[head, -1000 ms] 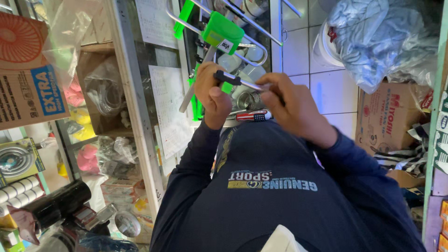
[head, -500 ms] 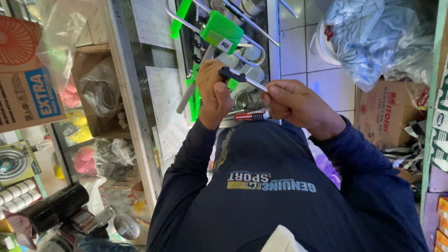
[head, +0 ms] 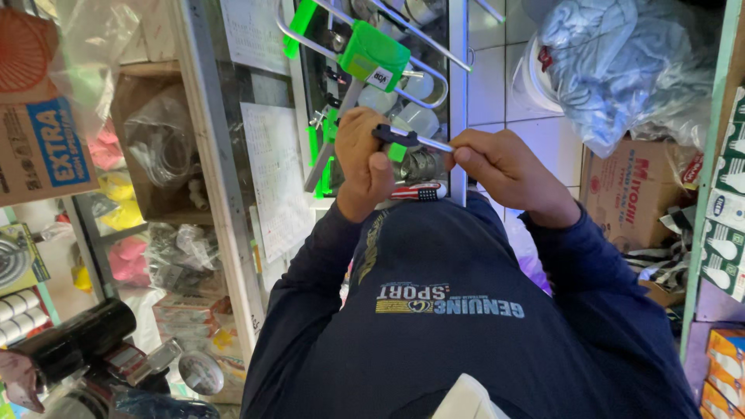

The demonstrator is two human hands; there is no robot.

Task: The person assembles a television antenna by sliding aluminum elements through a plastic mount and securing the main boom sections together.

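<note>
Your left hand [head: 363,159] is clenched around the green-and-metal antenna [head: 365,62] just above your chest. Your right hand [head: 504,167] pinches the silver end of a black-handled tool [head: 407,140] bridging both hands over the glass counter [head: 264,178].

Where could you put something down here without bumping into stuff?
Not many spots. The white tiled floor shows bare patches between the metal counter edge and the white bucket. Everywhere else is crowded: the green and silver metal antenna fills the glass counter top before both hands, cardboard boxes and a plastic bag sit right, packed shelves left.
</note>
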